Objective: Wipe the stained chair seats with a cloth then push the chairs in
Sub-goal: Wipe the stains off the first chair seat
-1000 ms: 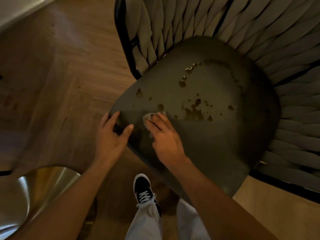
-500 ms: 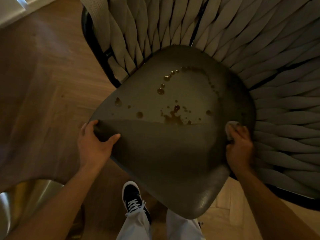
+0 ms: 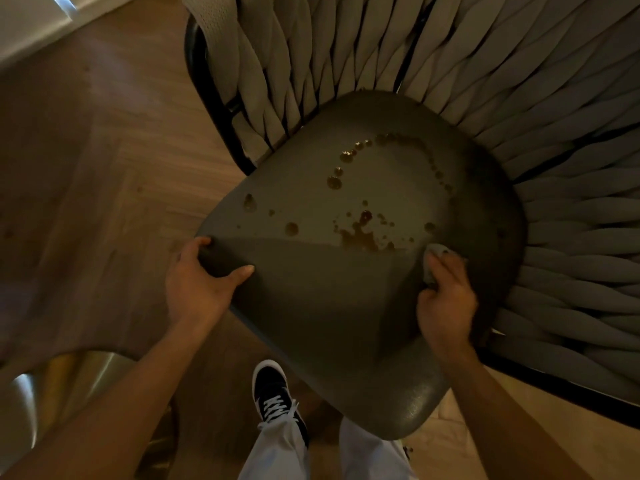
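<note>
Chair seat (image 3: 346, 306) gripped at near-left corner by left hand (image 3: 197, 285). Small cloth (image 3: 437, 252) pinched in right hand (image 3: 446, 303), pressed on seat's right side. Brown stains (image 3: 356, 233) left across middle and far part; near part looks clean. Wiping judged early; chair not yet pushed in.

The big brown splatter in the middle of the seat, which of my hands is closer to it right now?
Right. The right hand, holding the cloth, sits just beside the big splatter. The left hand grips the seat's far corner.
</note>
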